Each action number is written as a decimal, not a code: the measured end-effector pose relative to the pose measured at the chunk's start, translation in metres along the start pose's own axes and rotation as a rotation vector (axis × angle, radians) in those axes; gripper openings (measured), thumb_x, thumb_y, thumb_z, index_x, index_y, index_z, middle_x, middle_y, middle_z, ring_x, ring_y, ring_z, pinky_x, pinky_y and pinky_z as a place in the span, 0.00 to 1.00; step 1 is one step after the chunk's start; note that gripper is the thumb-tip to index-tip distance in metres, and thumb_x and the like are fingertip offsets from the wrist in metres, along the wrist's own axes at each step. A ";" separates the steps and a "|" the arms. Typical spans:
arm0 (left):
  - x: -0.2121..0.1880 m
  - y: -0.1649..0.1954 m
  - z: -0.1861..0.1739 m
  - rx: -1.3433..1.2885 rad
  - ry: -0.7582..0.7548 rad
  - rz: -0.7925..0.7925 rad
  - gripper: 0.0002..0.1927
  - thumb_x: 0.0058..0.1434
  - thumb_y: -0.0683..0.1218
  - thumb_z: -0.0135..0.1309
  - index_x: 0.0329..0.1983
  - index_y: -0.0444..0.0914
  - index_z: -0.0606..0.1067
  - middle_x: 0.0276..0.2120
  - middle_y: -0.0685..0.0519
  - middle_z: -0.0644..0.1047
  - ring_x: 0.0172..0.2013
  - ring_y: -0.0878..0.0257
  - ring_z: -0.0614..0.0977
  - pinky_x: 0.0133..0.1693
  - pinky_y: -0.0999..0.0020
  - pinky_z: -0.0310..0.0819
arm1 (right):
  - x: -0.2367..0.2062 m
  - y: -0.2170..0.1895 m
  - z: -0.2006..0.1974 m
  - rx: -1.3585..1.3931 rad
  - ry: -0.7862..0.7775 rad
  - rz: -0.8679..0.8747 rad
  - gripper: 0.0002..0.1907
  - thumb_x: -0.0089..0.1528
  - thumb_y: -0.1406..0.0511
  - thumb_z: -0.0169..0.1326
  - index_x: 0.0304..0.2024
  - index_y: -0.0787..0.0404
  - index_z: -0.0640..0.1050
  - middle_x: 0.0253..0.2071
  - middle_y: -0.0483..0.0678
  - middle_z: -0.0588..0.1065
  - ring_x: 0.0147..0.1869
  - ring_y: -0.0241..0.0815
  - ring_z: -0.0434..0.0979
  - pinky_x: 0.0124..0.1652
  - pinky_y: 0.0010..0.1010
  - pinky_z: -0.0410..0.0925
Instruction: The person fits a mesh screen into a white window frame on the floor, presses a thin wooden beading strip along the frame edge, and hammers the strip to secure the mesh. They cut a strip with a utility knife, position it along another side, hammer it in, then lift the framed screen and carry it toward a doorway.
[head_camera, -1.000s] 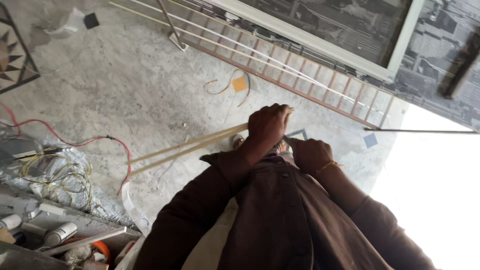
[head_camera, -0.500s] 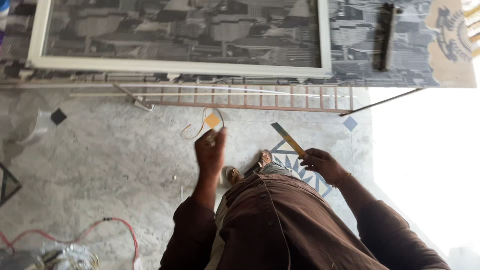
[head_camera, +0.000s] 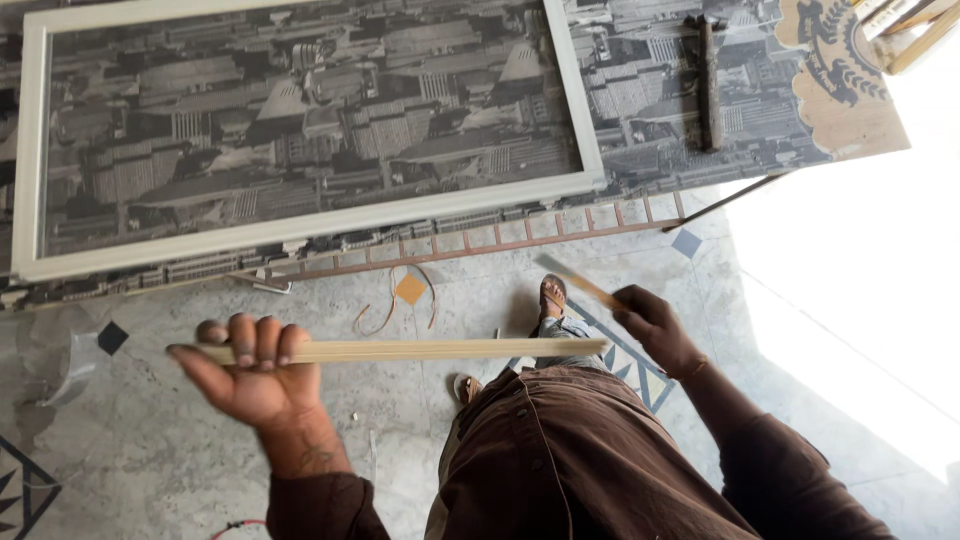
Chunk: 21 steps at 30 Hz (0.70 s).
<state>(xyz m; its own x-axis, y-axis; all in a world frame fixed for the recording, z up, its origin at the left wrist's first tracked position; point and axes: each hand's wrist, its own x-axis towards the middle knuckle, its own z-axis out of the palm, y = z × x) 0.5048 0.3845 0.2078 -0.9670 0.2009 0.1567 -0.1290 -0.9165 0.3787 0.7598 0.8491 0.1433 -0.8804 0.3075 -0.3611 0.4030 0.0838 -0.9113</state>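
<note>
- Above the marble floor (head_camera: 150, 440), the left hand (head_camera: 255, 370) is curled around a bundle of long pale wooden strips (head_camera: 440, 350), held level across the body; a second ago both hands were together on the strips, so the grip has passed to the left alone
- Off to the right, the right hand (head_camera: 655, 325) has come away and is pinched on a short flat stick (head_camera: 580, 283), blurred with motion; what kind of tool it is cannot be told
- Below the strips a sandalled foot (head_camera: 553, 297) stands on the patterned tile, brown clothing filling the lower frame
- Along the far edge of the floor lies a white-framed panel (head_camera: 300, 130) with a grey printed picture, a thin slatted rail (head_camera: 480, 238) just beside it; the view has swung toward them since half a second ago
- An orange scrap (head_camera: 410, 290) and a loop of cord rest near the rail
</note>
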 end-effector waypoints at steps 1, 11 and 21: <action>0.011 -0.020 0.001 -0.045 -0.025 -0.019 0.26 0.79 0.69 0.42 0.44 0.46 0.78 0.21 0.63 0.65 0.21 0.74 0.61 0.26 0.77 0.59 | 0.010 -0.020 0.001 -0.122 -0.012 -0.027 0.18 0.62 0.60 0.59 0.48 0.67 0.77 0.31 0.45 0.73 0.32 0.34 0.66 0.32 0.29 0.65; 0.196 -0.255 0.002 -0.025 0.261 -0.098 0.16 0.78 0.59 0.44 0.54 0.45 0.74 0.31 0.61 0.71 0.27 0.69 0.68 0.32 0.72 0.64 | 0.150 -0.069 -0.092 -0.211 -0.690 -0.053 0.21 0.62 0.58 0.64 0.50 0.67 0.82 0.35 0.45 0.81 0.38 0.33 0.76 0.39 0.30 0.72; 0.222 -0.593 0.035 0.681 -0.052 -0.891 0.21 0.74 0.55 0.49 0.54 0.31 0.73 0.43 0.49 0.80 0.41 0.62 0.83 0.41 0.65 0.80 | 0.336 -0.014 -0.235 -0.149 -0.093 0.054 0.14 0.65 0.58 0.58 0.44 0.60 0.82 0.30 0.44 0.81 0.32 0.33 0.78 0.34 0.30 0.74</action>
<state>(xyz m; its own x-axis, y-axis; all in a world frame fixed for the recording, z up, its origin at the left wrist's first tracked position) 0.3746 0.9852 0.0501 -0.5775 0.7187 -0.3871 -0.6074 -0.0615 0.7920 0.5171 1.1743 0.0809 -0.8730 0.2266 -0.4319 0.4769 0.2115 -0.8531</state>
